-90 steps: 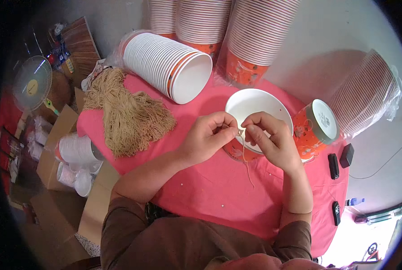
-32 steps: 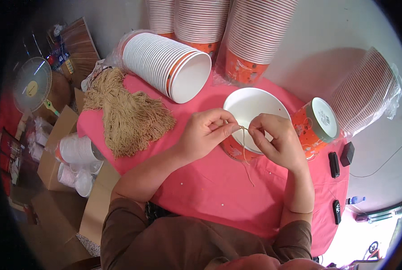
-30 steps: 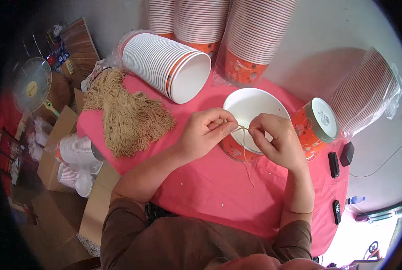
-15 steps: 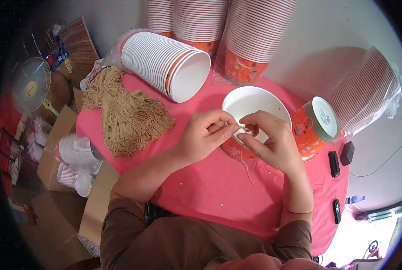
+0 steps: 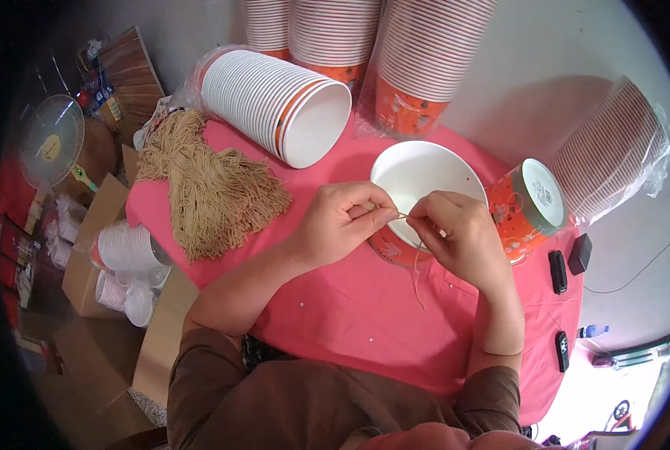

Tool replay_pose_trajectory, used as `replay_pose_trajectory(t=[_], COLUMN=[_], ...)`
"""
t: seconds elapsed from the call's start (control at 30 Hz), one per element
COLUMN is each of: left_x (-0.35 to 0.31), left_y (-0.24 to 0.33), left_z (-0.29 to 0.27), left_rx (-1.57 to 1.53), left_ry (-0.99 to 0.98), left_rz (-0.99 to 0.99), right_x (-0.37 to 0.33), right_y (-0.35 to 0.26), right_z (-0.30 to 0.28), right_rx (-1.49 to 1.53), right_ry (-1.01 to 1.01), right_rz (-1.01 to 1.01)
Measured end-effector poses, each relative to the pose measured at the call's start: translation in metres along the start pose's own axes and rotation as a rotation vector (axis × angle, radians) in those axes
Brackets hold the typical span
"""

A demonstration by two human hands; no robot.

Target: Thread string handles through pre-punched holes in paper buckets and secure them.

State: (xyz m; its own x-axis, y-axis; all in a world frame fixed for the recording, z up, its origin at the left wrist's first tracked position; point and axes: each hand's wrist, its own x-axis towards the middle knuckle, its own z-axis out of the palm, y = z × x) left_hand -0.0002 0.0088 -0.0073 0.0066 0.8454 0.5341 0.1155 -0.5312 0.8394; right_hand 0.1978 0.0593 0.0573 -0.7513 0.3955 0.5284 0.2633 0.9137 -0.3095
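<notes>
Both hands meet over the near rim of an orange paper bucket (image 5: 425, 166) with a white inside, which stands upright on the table. My left hand (image 5: 348, 223) pinches a thin tan string (image 5: 419, 281) between thumb and forefinger. Close beside it, my right hand (image 5: 459, 232) is closed on the same string, and a short taut length shows between the fingertips. The loose end hangs down in front of the bucket. To the left of my hands lies a thick bundle of tan strings (image 5: 219, 191).
A nested stack of paper buckets (image 5: 256, 101) lies behind the string bundle. More wrapped stacks (image 5: 425, 60) stand at the back. On the right are an upside-down orange bucket (image 5: 519, 214), a wrapped stack (image 5: 609, 157) and small black objects (image 5: 557, 271). A cardboard box (image 5: 99, 251) stands left of the table.
My right fingers have closed from a spread shape into a pinch on the string. A short stretch of string between the hands is now taut. My left hand has hardly moved.
</notes>
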Motion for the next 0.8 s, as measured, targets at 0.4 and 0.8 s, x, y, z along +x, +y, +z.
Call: replay_pose_trajectory(t=[0.4, 0.8], left_x=[0.002, 0.004], left_y=[-0.002, 0.017], left_z=[-0.010, 0.006], left_rx=[0.013, 0.117], left_ry=[-0.153, -0.001], left_rz=[-0.004, 0.226], right_x=[-0.004, -0.003], right_y=[0.011, 0.001], right_z=[-0.009, -0.010], right_rx=[0.210, 0.211], right_ry=[0.075, 0.109], right_rz=[0.180, 0.113])
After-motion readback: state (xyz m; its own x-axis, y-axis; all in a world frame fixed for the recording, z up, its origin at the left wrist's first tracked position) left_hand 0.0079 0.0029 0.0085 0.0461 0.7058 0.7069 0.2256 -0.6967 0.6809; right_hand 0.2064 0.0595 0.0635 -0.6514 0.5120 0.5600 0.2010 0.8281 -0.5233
